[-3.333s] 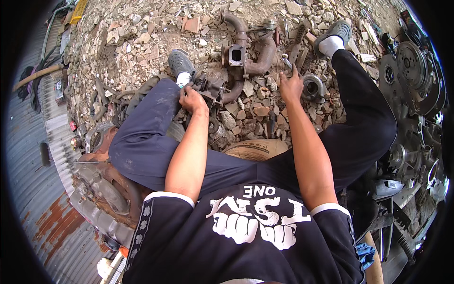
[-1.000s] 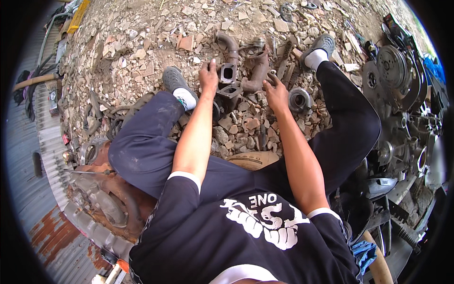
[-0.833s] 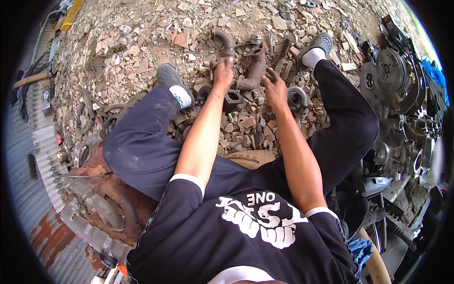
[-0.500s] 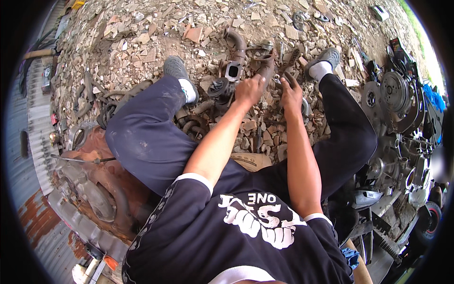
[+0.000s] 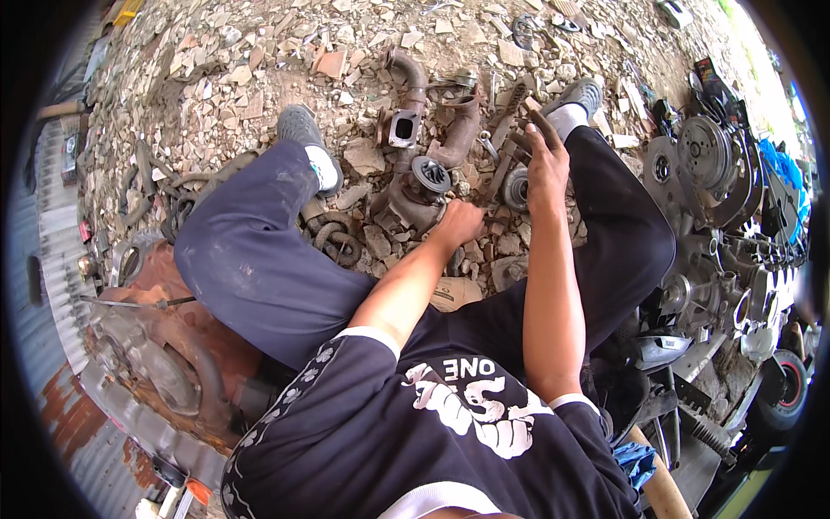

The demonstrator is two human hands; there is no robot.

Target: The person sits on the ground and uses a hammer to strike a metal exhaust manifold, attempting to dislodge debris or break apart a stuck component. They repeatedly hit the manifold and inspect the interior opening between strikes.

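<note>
A rusty turbocharger [image 5: 406,206] lies among the stones between my legs, its finned wheel [image 5: 431,175] facing up. My left hand [image 5: 462,221] is closed just right of its housing; whatever the fingers hold, if anything, is hidden. My right hand [image 5: 547,169] is raised to the right, its darkened fingers stretched out and apart, with nothing seen in it. Beyond the turbocharger stand a rusty square flange [image 5: 403,128] with a curved pipe [image 5: 413,80] and a second rusty elbow pipe [image 5: 460,134]. Near my right hand lie a small round metal housing [image 5: 516,188] and a wrench [image 5: 489,146].
Broken stone and tile cover the ground [image 5: 251,78]. Old hoses [image 5: 143,177] lie on the left, near a rusty engine casing [image 5: 164,337]. Pulleys [image 5: 711,156] and other metal parts crowd the right side. A cardboard piece [image 5: 454,292] lies close to my lap.
My left hand has drawn back from the elbow pipe toward me, beside the turbocharger. The finned wheel now faces up. My right hand has shifted right, its fingers more spread. The view has tilted slightly.
</note>
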